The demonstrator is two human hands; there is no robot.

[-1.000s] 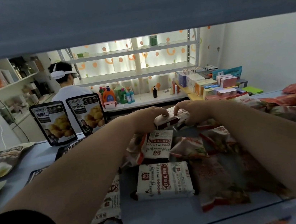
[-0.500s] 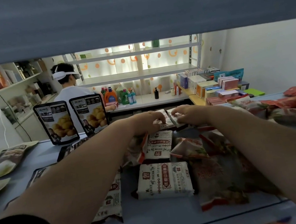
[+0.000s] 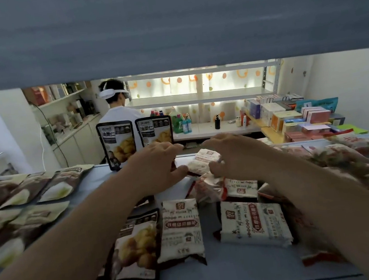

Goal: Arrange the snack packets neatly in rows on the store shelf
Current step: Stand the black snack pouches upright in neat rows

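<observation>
My left hand (image 3: pixel 156 167) and my right hand (image 3: pixel 234 154) reach to the back of the blue-grey shelf (image 3: pixel 220 273). They pinch the two ends of a white snack packet (image 3: pixel 201 161), which is tilted between them. Two more white packets with red labels (image 3: pixel 183 229) (image 3: pixel 253 222) lie flat in front, with crumpled ones behind them. A dark chestnut pouch (image 3: pixel 136 247) lies at the front left. Two matching pouches (image 3: pixel 117 144) (image 3: pixel 154 129) stand upright at the shelf's back edge.
Brown and cream pouches (image 3: pixel 21 192) lie in rows on the left. Red patterned packets (image 3: pixel 358 164) are heaped on the right. The upper shelf's underside (image 3: pixel 163 25) hangs low overhead. Beyond the shelf a person wearing a headset (image 3: pixel 115 102) stands before bottles and boxes.
Both hands stayed at the back of the shelf on the white packet, which is now tilted between them. The view has shifted, so the standing pouches sit closer to my left hand.
</observation>
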